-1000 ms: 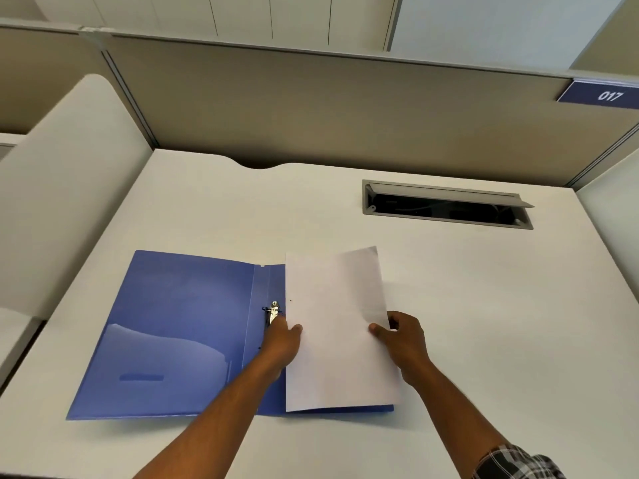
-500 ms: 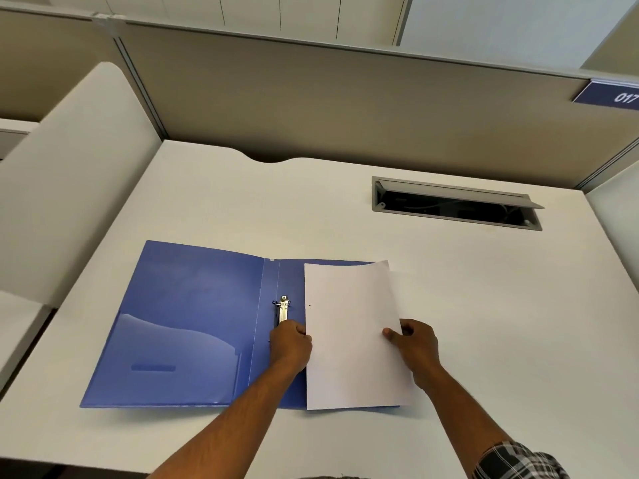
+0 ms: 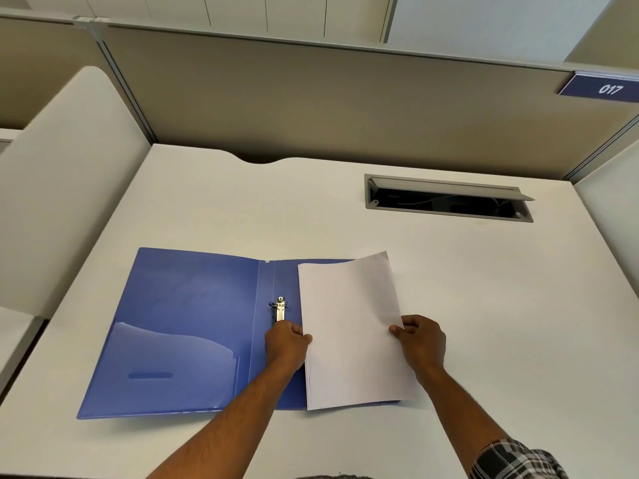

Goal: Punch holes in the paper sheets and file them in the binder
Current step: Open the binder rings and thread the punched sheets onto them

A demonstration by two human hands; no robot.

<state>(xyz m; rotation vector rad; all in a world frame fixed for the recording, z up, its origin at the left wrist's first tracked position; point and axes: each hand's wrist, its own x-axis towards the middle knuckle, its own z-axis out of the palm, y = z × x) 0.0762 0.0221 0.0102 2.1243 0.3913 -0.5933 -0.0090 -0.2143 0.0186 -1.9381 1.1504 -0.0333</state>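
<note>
A blue binder [image 3: 186, 326] lies open on the white desk, its metal ring clip [image 3: 280, 309] standing on the spine side of the right half. A white paper sheet [image 3: 352, 330] rests over the binder's right half, its far right corner lifted a little. My left hand [image 3: 287, 344] pinches the sheet's left edge just below the clip. My right hand [image 3: 420, 340] grips the sheet's right edge, thumb on top. No hole punch is in view.
An open grey cable hatch [image 3: 446, 198] is set into the desk at the back right. Beige partition walls [image 3: 311, 105] close off the back, with white side panels [image 3: 65, 181] on the left and right. A blue label reading 017 [image 3: 605, 87] hangs at the upper right.
The sheet has shifted slightly right, away from the ring clip, with both hands still on its edges. Its small punched hole near the left edge no longer shows.
</note>
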